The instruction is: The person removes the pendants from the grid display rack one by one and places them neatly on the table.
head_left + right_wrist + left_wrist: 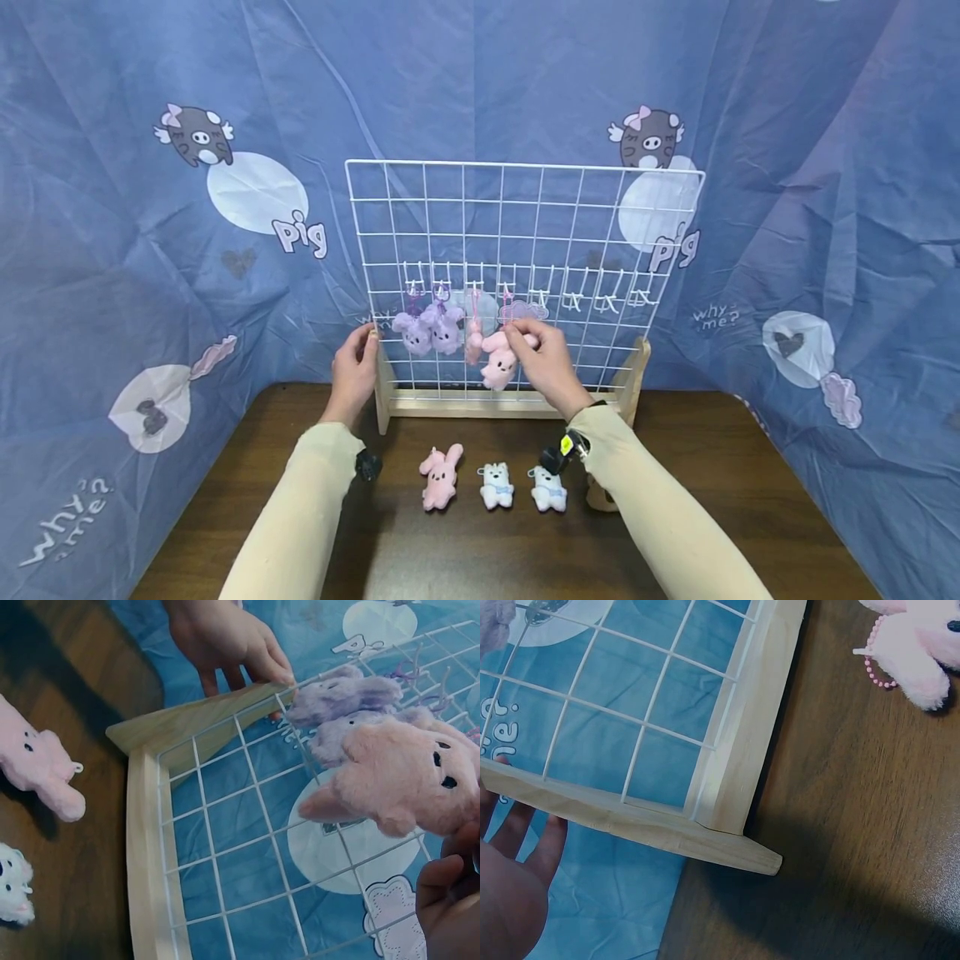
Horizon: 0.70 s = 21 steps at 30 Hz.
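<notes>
At the rack (495,407), which the left fingers (259,661) gripped, right fingers (522,342) pinched a pink toy (498,368), likely light, soft and best held mid-body.

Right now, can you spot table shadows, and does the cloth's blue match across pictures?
Left wrist: shadow on the table beside the wooden stand; right wrist: shadow at upper left; head: the cloth looks greyish blue; both wrist views: greener.

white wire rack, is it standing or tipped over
Standing: its wooden base rests on the table, with the white grid rising above it.
</notes>
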Tool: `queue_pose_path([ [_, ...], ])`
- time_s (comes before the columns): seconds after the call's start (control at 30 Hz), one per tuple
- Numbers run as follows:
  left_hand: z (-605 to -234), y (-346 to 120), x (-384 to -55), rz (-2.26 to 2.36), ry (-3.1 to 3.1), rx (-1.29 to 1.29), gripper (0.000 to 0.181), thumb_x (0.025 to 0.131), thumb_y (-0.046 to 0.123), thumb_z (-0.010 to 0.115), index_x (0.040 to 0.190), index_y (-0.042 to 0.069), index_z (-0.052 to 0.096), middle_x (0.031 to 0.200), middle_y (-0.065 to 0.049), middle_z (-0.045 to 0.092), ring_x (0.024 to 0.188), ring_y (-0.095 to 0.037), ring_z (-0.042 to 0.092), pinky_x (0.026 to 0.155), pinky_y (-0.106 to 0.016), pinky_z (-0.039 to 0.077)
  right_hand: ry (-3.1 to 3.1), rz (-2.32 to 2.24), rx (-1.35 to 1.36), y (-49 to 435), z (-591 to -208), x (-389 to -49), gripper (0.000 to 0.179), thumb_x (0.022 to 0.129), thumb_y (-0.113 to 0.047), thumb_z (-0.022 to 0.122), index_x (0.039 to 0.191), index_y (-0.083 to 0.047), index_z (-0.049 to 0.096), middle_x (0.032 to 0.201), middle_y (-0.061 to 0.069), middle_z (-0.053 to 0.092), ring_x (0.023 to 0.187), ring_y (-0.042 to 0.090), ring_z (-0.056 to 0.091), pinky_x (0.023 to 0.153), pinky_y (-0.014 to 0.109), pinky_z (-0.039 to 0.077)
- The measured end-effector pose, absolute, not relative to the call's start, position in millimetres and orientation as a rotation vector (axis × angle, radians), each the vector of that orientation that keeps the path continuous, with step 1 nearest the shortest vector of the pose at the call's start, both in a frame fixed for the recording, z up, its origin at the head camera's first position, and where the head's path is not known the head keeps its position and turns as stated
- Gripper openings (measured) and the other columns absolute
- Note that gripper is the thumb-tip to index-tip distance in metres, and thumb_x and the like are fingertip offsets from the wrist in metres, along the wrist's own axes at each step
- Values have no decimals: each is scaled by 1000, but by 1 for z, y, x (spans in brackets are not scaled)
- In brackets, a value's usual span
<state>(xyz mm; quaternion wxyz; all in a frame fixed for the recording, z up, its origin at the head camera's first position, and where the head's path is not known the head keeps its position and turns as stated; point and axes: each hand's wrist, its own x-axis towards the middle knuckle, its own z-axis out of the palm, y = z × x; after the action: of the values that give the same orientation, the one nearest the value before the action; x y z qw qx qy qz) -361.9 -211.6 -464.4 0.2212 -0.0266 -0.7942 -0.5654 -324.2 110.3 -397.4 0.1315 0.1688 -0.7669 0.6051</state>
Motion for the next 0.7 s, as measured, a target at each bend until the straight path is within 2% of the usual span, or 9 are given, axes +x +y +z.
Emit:
queue_pose_path([
  [0.2, -465, -212, -363, -1563, -2198, -66, 41, 113, 30, 49, 145, 6, 59, 134, -17, 67, 118, -28, 60, 101, -42, 45, -2215, 1731, 491, 110, -393, -321, 24, 106, -21, 64, 113, -2, 77, 97, 11, 72, 76, 13, 59, 64, 22, 49],
  [0.43, -464, -211, -363, -1559, -2198, -58, 41, 113, 29, 50, 145, 5, 59, 135, -18, 67, 120, -31, 59, 104, -47, 45, -2162, 1690, 503, 110, -388, -319, 19, 102, -14, 67, 104, 2, 78, 95, 14, 74, 85, 14, 62, 71, 22, 51],
  [0.7, -463, -211, -361, -1549, -2187, -65, 38, 113, 26, 51, 143, 4, 60, 132, -19, 68, 116, -30, 60, 99, -42, 45, -2126, 1730, 526, 112, -387, -316, 16, 101, -8, 67, 101, 5, 77, 87, 6, 69, 76, 10, 58, 63, 20, 48],
])
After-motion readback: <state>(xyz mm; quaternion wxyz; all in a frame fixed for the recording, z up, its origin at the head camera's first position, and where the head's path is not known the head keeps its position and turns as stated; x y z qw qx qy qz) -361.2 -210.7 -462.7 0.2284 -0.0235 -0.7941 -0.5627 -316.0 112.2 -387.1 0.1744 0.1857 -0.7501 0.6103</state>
